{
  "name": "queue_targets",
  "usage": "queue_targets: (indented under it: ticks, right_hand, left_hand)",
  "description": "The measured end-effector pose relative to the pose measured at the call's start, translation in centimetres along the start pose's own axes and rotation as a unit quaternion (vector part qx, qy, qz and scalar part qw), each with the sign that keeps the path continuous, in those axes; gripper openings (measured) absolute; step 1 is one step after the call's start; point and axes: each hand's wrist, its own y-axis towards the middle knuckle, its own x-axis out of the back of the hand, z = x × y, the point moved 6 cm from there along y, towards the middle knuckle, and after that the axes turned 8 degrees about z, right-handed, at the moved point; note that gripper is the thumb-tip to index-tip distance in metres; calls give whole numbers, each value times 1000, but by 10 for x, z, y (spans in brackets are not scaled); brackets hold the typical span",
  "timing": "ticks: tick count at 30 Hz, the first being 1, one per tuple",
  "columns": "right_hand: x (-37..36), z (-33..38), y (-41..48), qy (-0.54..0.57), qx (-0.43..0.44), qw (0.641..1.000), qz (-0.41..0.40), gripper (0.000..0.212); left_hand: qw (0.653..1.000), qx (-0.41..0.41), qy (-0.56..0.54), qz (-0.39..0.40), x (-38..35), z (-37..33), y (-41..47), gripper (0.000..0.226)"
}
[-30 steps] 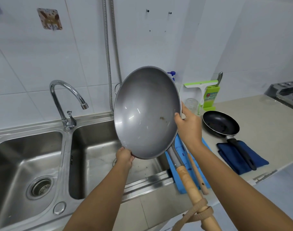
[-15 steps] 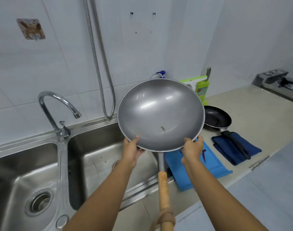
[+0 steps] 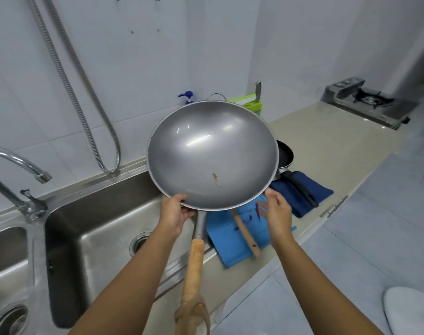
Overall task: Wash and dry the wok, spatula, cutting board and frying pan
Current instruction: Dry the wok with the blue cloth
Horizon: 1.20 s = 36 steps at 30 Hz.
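1. We look into a kitchen corner. A white tiled wall (image 3: 158, 56) rises behind a pale beige stone counter (image 3: 327, 146), which runs from a stainless steel double sink (image 3: 97, 226) on the left to a steel gas stove (image 3: 365, 100) at the far right. Grey floor tiles (image 3: 375, 238) lie below.
2. A curved chrome tap (image 3: 17, 165) stands at the back of the sink between its basins, and a ribbed metal hose (image 3: 85, 93) hangs in a loop on the wall.
3. The round grey metal wok (image 3: 212, 155) is held in the air over the seam of sink and counter. It is tilted with its inside toward us and its wooden handle pointing down at us.
4. The left hand (image 3: 174, 216) grips the wok's near left rim, thumb on the inside.
5. The right hand (image 3: 277, 213) is at the near right rim with its fingers straightened and spread. We cannot tell whether they touch the rim.
6. A blue plastic cutting board (image 3: 232, 243) lies on the counter just beside the sink. A wooden spatula (image 3: 246, 233) lies across it, its far end hidden by the wok.
7. A black round frying pan (image 3: 284, 153) sits on the counter, partly hidden behind the wok. Its handle lies across a folded dark blue cloth (image 3: 312, 192).
8. We count one wok, one spatula, one cutting board, one frying pan, one cloth, one tap, two basins and two hands.
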Motion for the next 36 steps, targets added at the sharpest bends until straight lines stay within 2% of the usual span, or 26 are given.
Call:
queue_targets:
  ticks: [5, 10, 16, 21, 24, 28, 30, 33, 36]
  right_hand:
    - [75, 11, 72, -163, 35, 985, -37, 35]
    - [134, 10, 162, -306, -9, 951, -44, 46]
    - [171, -27, 226, -462, -107, 879, 45, 52]
    - [176, -51, 238, -491, -154, 853, 85, 59]
    - [174, -57, 236, -513, -147, 842, 76, 67]
    - [174, -62, 236, -500, -127, 855, 57, 64]
    - [174, -62, 240, -478, -122, 869, 47, 57]
    - [177, -56, 248, -464, -123, 877, 26, 35]
    - [180, -49, 251, -450, -83, 889, 7, 20]
  left_hand:
    - [1000, 1, -14, -20, -26, 12, 3, 44]
    - [999, -10, -7, -40, -62, 25, 2, 44]
    - [998, -13, 14, -67, -84, 40, 7, 40]
    - [997, -7, 22, -76, -96, 45, 10, 33]
    - [996, -3, 19, -83, -102, 50, 12, 31]
    - [996, 0, 16, -86, -108, 55, 15, 33]
    - [996, 1, 19, -84, -110, 56, 17, 35]
    - [997, 0, 16, -80, -114, 58, 20, 36]
    - [997, -3, 6, -75, -117, 61, 21, 36]
